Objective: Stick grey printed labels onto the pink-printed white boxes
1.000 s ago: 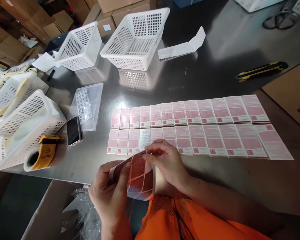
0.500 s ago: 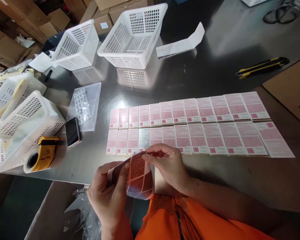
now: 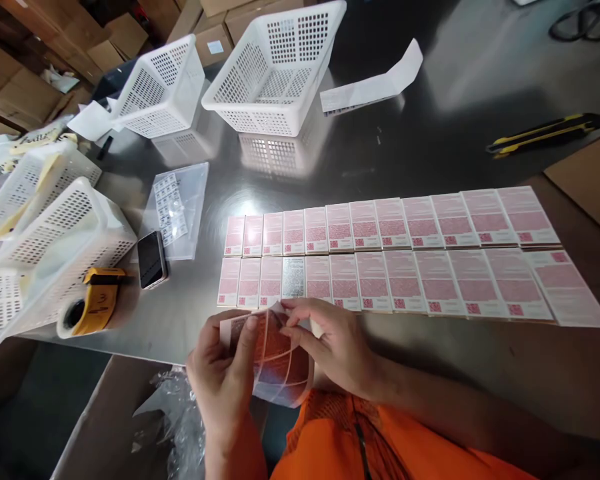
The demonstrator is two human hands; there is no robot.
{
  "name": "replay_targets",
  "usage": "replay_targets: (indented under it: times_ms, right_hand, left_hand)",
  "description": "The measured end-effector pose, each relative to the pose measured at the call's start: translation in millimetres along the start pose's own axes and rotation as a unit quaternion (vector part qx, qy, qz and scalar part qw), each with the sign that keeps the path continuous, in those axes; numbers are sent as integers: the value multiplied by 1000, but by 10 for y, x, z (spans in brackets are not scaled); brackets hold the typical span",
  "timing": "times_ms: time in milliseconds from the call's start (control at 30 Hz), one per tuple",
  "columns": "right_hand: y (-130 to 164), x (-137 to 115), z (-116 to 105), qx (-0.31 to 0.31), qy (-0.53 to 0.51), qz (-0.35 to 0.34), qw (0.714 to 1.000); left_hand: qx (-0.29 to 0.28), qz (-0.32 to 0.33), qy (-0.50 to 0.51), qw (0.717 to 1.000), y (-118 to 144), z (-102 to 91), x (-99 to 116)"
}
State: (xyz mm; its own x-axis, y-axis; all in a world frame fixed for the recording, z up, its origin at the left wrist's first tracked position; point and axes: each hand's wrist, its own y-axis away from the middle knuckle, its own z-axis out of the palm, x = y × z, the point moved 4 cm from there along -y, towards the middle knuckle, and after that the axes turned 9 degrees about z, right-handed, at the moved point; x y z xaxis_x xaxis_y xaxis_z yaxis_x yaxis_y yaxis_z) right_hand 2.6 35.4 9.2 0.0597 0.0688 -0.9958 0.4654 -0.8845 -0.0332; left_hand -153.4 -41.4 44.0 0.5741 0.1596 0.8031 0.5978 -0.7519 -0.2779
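A curved, see-through sheet of labels [image 3: 275, 360] with reddish printed panels is between my hands at the table's front edge. My left hand [image 3: 225, 373] pinches its left side, thumb on top. At its upper right corner, my right hand [image 3: 333, 343] has thumb and fingertips closed on the edge. Just beyond my hands lie two rows of small flat boxes [image 3: 400, 280] with pink and white printed faces. One box in the front row bears a grey-white label [image 3: 293, 277] with dark print. A longer pink label [image 3: 570, 287] sits at the right end.
White perforated baskets [image 3: 275, 73] stand at the back and left. A phone [image 3: 151, 260], a clear sleeve with small stickers [image 3: 170, 208] and a tape roll [image 3: 75, 313] lie left. A paper strip [image 3: 370, 90] and a yellow-black utility knife [image 3: 545, 133] lie farther back.
The label sheet is turned flatter toward me, showing more of its panels. My right fingertips have shifted slightly along its top edge. The whole view has swung a little.
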Motion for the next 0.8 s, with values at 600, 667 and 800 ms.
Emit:
replay_targets:
  times_ms: [600,667,800]
  right_hand:
    - [-49,-134,-498,-113,-63,-73,989]
    - [-216,-68,-700,-31,-59,18,998]
    - [-466,74,-857,-42,-68,155,985]
  left_hand:
    - [-401,-88,31,911,-507,-89,-613]
    - [-458,-46,43,887,-405,91,-408]
    - [-405,-27,87,910,-238,450,-144]
